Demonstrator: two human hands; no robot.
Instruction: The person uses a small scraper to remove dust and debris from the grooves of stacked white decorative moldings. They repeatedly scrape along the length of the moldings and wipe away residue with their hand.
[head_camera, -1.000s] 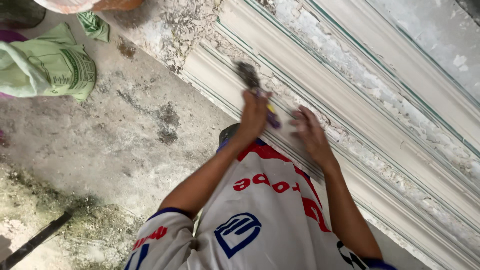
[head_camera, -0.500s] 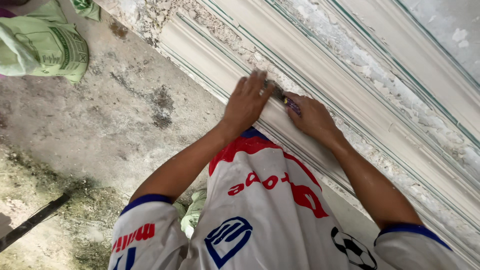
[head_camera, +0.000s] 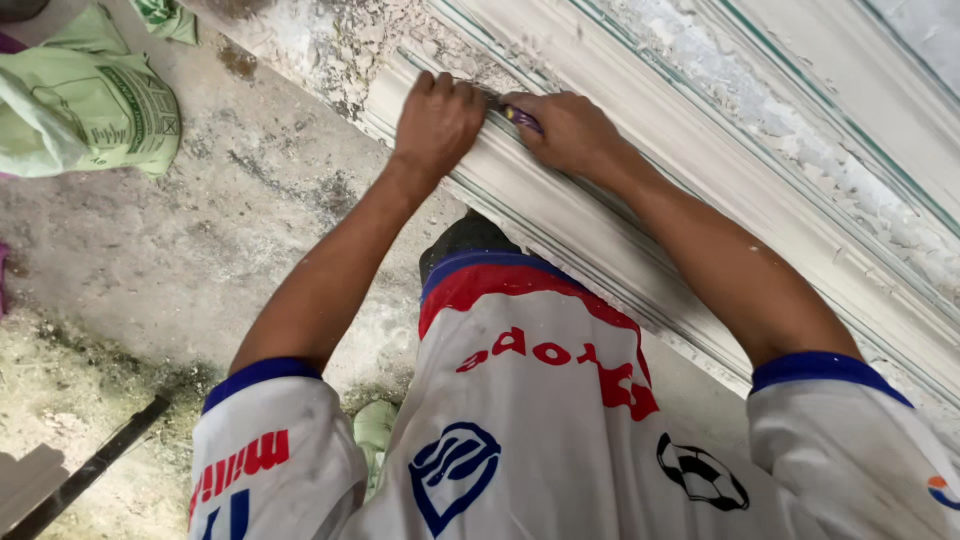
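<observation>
- Rough grey concrete floor spreading across the left side, stained, pitted and dusted with pale grit.
- Running diagonally from top centre to lower right: a long cream moulding of stepped ridges and grooves, thin green lines showing along some edges, paint flaking and chalky white patches breaking through the upper bands.
- Pressing down on a ridge of that moulding with the left hand, fingers curled over the edge, knuckles up, nothing visibly held in it.
- Closing the right hand around a small tool with a purple handle, only a short stub of the handle showing between the two hands, the working end hidden.
- Keeping both hands just beside each other, nearly touching, at the upper stretch of the moulding.
- Reaching out from white short sleeves with blue cuffs, the shirt bearing red and blue printing and a small black-and-white ball emblem.
- Lying crumpled on the floor at upper left: a pale green woven sack, soft and creased, mouth not visible, contents impossible to tell.
- Showing at the top edge, a scrap of green cloth.
- Slanting across the lower left corner, a thin dark bar resting on gritty ground.
</observation>
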